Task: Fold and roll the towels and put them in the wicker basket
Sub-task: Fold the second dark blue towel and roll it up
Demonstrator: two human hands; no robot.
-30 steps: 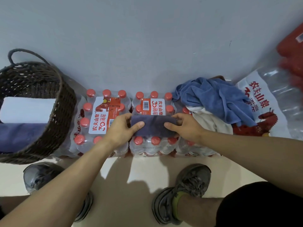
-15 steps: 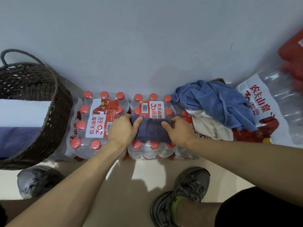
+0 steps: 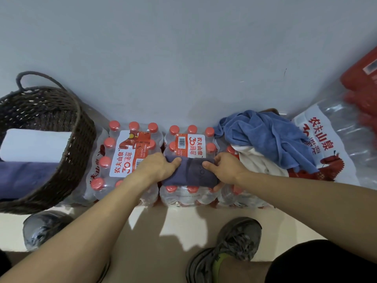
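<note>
While both hands, left hand [image 3: 158, 167] and right hand [image 3: 225, 169], clasped the rolled grey towel [image 3: 189, 173] atop the water-bottle packs [image 3: 130, 154], two rolls already lay in the wicker basket [image 3: 69, 160]; blue towel [image 3: 265, 137] and white towel [image 3: 257, 160] remained unfolded.

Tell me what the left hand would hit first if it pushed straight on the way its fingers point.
The left hand already grips the dark rolled towel; its fingers point across the roll, so next it would probably meet the right hand.
</note>
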